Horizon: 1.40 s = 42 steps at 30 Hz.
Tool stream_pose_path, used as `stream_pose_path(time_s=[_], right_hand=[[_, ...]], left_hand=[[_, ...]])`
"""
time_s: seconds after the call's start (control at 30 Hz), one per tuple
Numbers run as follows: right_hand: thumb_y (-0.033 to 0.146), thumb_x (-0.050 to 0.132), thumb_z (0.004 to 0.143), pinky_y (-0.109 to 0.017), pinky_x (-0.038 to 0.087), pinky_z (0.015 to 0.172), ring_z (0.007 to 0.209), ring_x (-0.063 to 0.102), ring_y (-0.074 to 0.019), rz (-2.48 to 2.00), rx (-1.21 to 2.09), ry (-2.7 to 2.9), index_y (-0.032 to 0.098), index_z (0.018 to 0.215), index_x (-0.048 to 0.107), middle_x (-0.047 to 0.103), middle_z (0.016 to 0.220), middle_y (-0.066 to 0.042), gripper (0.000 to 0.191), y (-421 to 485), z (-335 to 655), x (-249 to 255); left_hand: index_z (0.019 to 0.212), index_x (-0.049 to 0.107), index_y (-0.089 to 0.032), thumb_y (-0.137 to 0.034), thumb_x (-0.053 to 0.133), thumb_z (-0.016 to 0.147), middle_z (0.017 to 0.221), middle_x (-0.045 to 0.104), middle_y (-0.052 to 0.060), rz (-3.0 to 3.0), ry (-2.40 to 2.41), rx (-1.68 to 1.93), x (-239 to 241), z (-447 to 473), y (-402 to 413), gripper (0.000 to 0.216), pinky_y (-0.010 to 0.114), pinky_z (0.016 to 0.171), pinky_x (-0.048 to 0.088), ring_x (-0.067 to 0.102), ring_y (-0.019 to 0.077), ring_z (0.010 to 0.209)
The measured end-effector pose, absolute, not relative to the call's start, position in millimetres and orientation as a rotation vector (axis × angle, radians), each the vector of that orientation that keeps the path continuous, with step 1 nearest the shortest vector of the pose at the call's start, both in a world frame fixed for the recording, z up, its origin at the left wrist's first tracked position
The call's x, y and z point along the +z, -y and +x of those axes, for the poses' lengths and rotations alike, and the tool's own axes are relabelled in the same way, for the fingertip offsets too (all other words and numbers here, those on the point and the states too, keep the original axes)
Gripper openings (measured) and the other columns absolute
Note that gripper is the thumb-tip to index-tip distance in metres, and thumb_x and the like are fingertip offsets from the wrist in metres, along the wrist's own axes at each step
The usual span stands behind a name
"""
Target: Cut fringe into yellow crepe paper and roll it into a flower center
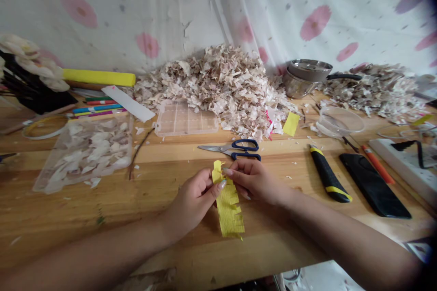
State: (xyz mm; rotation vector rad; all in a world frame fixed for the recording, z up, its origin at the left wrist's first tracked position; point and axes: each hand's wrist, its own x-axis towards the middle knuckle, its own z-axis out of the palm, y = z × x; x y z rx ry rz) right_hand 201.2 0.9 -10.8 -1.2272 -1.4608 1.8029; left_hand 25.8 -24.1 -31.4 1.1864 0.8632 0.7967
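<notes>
A strip of yellow crepe paper, cut into a fringe along its right edge, hangs between my hands above the front of the table. My left hand pinches its left side, thumb on top. At the upper fringe, my right hand has its thumb and fingertips closed on the cut paper. The fingers under the strip are partly hidden. Just beyond my hands lie scissors with dark blue handles, blades pointing left.
Behind is a large heap of pale flakes, beside a divided plastic tray. A tray of petal-like pieces lies left. To the right are a utility knife, a black phone, a power strip and metal pots.
</notes>
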Motion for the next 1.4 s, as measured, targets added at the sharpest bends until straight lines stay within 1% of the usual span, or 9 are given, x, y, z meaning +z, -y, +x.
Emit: stream_pose_path(time_s=[0.17, 0.33, 0.5, 0.7, 0.83, 0.93, 1.13, 1.3, 1.4], right_hand=[[0.054, 0.06, 0.078, -0.018, 0.021, 0.036, 0.036, 0.032, -0.0041, -1.252, 1.701, 1.522, 0.016, 0.07, 0.052, 0.04, 0.042, 0.01, 0.04, 1.0, 199.6, -9.9], [0.052, 0.06, 0.079, -0.019, 0.022, 0.037, 0.037, 0.034, -0.0045, -1.25, 1.63, 1.553, 0.016, 0.07, 0.052, 0.042, 0.044, 0.009, 0.038, 0.1, 200.2, -9.2], [0.047, 0.061, 0.08, -0.018, 0.018, 0.035, 0.034, 0.031, -0.0034, -1.272, 1.794, 1.463, 0.016, 0.07, 0.052, 0.042, 0.04, 0.009, 0.034, -1.9, 202.2, -5.1], [0.042, 0.061, 0.082, -0.017, 0.011, 0.032, 0.031, 0.021, -0.0021, -1.226, 2.144, 1.236, 0.016, 0.072, 0.051, 0.04, 0.039, 0.011, 0.029, -3.8, 205.7, -1.7], [0.043, 0.062, 0.081, -0.016, 0.012, 0.031, 0.032, 0.023, -0.0019, -1.209, 2.148, 1.211, 0.016, 0.07, 0.049, 0.042, 0.04, 0.01, 0.031, -4.8, 206.9, -3.6], [0.044, 0.061, 0.081, -0.016, 0.013, 0.032, 0.032, 0.024, -0.002, -1.246, 2.074, 1.246, 0.016, 0.072, 0.05, 0.042, 0.04, 0.01, 0.031, -4.6, 206.5, -2.5], [0.047, 0.061, 0.079, -0.017, 0.016, 0.034, 0.033, 0.027, -0.0028, -1.202, 1.975, 1.339, 0.017, 0.076, 0.052, 0.043, 0.041, 0.01, 0.032, -0.8, 202.1, -4.0], [0.054, 0.061, 0.076, -0.018, 0.022, 0.037, 0.038, 0.033, -0.0046, -1.166, 1.795, 1.449, 0.017, 0.076, 0.052, 0.043, 0.047, 0.009, 0.039, 3.4, 198.6, -10.1], [0.052, 0.059, 0.079, -0.019, 0.028, 0.041, 0.043, 0.037, -0.0055, -1.114, 1.652, 1.528, 0.017, 0.078, 0.053, 0.045, 0.053, 0.007, 0.036, 3.9, 198.3, -13.5]], left_hand=[[0.102, 0.054, -0.019, -0.038, 0.055, 0.087, 0.1, 0.067, 0.005, 1.193, -0.882, 0.808, -33.6, 25.9, 23.9, 0.024, 0.032, 0.08, 0.048, 0.061, 0.0203, 0.091], [0.103, 0.054, -0.019, -0.034, 0.056, 0.087, 0.102, 0.067, 0.005, 1.173, -0.839, 0.793, -34.3, 25.7, 23.4, 0.022, 0.031, 0.083, 0.047, 0.061, 0.0199, 0.094], [0.103, 0.054, -0.019, -0.036, 0.056, 0.086, 0.1, 0.069, 0.006, 1.161, -0.849, 0.777, -30.3, 27.1, 23.9, 0.024, 0.033, 0.082, 0.048, 0.063, 0.0215, 0.094], [0.109, 0.052, -0.018, -0.034, 0.056, 0.087, 0.104, 0.068, 0.007, 1.147, -0.828, 0.776, -29.2, 26.1, 24.7, 0.028, 0.032, 0.086, 0.047, 0.062, 0.0206, 0.097], [0.109, 0.054, -0.017, -0.034, 0.054, 0.088, 0.105, 0.067, 0.006, 1.154, -0.833, 0.777, -29.6, 24.3, 23.7, 0.027, 0.031, 0.087, 0.046, 0.06, 0.0199, 0.1], [0.105, 0.057, -0.017, -0.038, 0.054, 0.088, 0.1, 0.067, 0.005, 1.16, -0.896, 0.787, -27.8, 23.1, 22.9, 0.028, 0.028, 0.082, 0.046, 0.059, 0.0183, 0.095], [0.098, 0.06, -0.017, -0.045, 0.061, 0.082, 0.078, 0.063, 0.0, 1.086, -0.965, 0.752, -22.4, 22.4, 22.5, 0.033, 0.023, 0.061, 0.043, 0.057, 0.0141, 0.071], [0.092, 0.062, -0.016, -0.043, 0.069, 0.075, 0.077, 0.065, 0.001, 1.028, -0.954, 0.81, -21.4, 24.7, 19.6, 0.032, 0.024, 0.062, 0.044, 0.058, 0.0138, 0.069], [0.092, 0.061, -0.015, -0.045, 0.07, 0.073, 0.072, 0.066, 0.002, 0.979, -0.947, 0.806, -22.1, 25.2, 18.6, 0.037, 0.024, 0.057, 0.045, 0.06, 0.0144, 0.064]])
